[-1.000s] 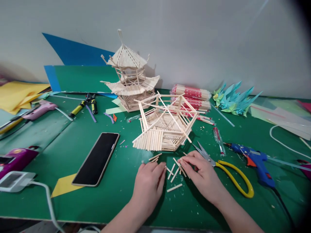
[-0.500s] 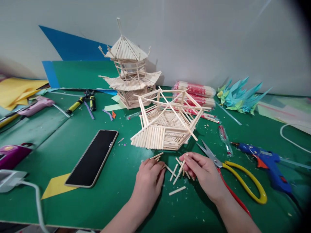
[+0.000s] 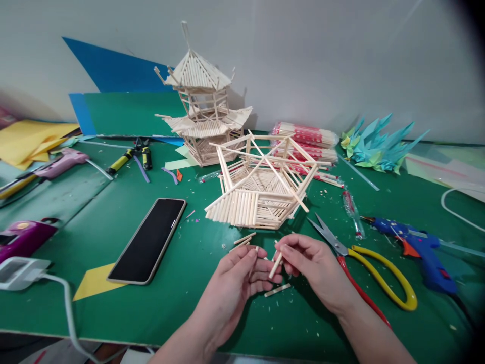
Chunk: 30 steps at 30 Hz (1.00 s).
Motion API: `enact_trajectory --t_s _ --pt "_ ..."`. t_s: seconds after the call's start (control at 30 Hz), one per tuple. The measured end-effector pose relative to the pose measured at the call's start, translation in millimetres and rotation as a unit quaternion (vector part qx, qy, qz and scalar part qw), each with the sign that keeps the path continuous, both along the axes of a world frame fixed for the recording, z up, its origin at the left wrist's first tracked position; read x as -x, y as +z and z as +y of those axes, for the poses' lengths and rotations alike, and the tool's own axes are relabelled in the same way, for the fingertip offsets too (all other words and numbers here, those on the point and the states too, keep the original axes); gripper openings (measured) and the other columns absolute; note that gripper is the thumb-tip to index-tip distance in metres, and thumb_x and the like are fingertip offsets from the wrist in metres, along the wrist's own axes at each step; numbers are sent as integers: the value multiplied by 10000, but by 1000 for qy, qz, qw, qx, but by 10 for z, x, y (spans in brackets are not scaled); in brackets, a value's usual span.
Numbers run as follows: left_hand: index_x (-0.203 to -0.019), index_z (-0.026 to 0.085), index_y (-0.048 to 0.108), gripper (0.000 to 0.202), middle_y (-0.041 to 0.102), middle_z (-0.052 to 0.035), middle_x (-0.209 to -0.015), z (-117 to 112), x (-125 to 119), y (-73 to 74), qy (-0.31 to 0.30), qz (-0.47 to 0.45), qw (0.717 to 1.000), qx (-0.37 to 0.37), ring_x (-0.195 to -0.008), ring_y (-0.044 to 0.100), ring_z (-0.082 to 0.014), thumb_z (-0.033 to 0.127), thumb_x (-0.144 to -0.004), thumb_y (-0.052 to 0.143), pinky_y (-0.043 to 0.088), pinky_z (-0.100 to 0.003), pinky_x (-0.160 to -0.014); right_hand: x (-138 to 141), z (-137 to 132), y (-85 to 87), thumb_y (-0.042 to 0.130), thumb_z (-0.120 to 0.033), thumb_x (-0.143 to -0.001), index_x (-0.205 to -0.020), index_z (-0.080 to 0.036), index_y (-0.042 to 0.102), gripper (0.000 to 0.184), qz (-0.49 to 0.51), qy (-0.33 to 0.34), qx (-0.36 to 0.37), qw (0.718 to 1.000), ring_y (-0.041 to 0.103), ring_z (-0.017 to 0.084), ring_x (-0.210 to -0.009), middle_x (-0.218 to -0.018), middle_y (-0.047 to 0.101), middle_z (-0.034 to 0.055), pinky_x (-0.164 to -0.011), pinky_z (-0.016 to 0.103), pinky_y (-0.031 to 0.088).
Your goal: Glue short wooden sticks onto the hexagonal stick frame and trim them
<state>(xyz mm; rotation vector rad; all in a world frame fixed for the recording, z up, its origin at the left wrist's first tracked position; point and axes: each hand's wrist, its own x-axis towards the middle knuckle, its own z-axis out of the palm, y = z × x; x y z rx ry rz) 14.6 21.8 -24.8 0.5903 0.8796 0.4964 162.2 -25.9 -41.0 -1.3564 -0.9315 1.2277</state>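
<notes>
My right hand [image 3: 308,268] pinches a short wooden stick [image 3: 276,266] between thumb and fingers. Beside it, my left hand [image 3: 237,283] is turned palm up, its thumb pressing another small stick [image 3: 254,260] against the fingers. Several cut stick pieces [image 3: 244,239] lie just past my left hand, and one loose piece [image 3: 278,290] rests on the green table below my fingers. Beyond my hands stands an open six-sided stick frame [image 3: 261,192], its near left side covered with a slanted row of sticks. A finished-looking stick pagoda [image 3: 204,108] rises behind it.
Yellow-handled scissors [image 3: 364,263] and a blue glue gun [image 3: 413,247] lie at right. A phone [image 3: 149,240] is at left, with pliers [image 3: 132,156] and a pink glue gun [image 3: 62,164] farther back. Packed stick bundles [image 3: 306,136] and folded teal paper [image 3: 382,146] stand by the wall.
My left hand has rolled from palm down to palm up, showing a stick under its thumb. My right hand has moved slightly left with its stick, closer to the left hand.
</notes>
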Motion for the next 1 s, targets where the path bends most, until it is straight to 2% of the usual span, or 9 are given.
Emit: enact_trajectory --t_s 0.1,0.17,0.3,0.5,0.83,1.0 --pt "-804 123 525 111 691 -108 -723 -36 -27 -19 -18 -14 1000 8 -667 644 -185 222 -830 482 458 -314 -660 20 7 29 572 -316 -788 -779 -188 672 163 -46 -5 -25 999 559 122 -709 -747 628 8 -661 236 431" --pt "-802 127 522 112 688 -99 -726 -49 -42 -26 -31 -23 999 0 -667 642 -173 232 -830 495 454 -293 -648 27 15 26 570 -290 -790 -795 -200 691 151 -77 -2 -38 996 561 134 -748 -759 625 10 -697 248 426" --pt "-799 133 521 124 666 -60 -689 -59 -66 -28 -51 -36 998 -11 -629 632 -143 250 -835 502 449 -265 -629 36 27 -13 557 -289 -801 -814 -211 695 159 -113 11 -49 992 563 133 -725 -737 612 10 -678 251 431" --pt "-803 121 522 125 654 -60 -701 -77 -87 -34 -59 -46 997 -18 -596 630 -133 231 -846 480 451 -256 -607 58 31 -37 539 -290 -811 -810 -207 696 177 -129 7 -44 991 577 141 -746 -754 623 22 -685 257 446" --pt "-795 109 526 146 639 -53 -699 -89 -117 -37 -48 -71 996 -14 -595 619 -122 203 -866 440 448 -263 -638 87 37 -47 550 -325 -796 -804 -189 700 203 -130 -22 -45 990 575 148 -710 -725 604 27 -660 273 454" --pt "-778 117 519 142 629 -31 -669 -89 -129 -32 -45 -76 995 -43 -513 583 -94 188 -866 433 421 -229 -577 112 34 -30 542 -324 -804 -806 -196 699 202 -132 -25 -48 990 574 150 -717 -729 596 25 -661 264 450"
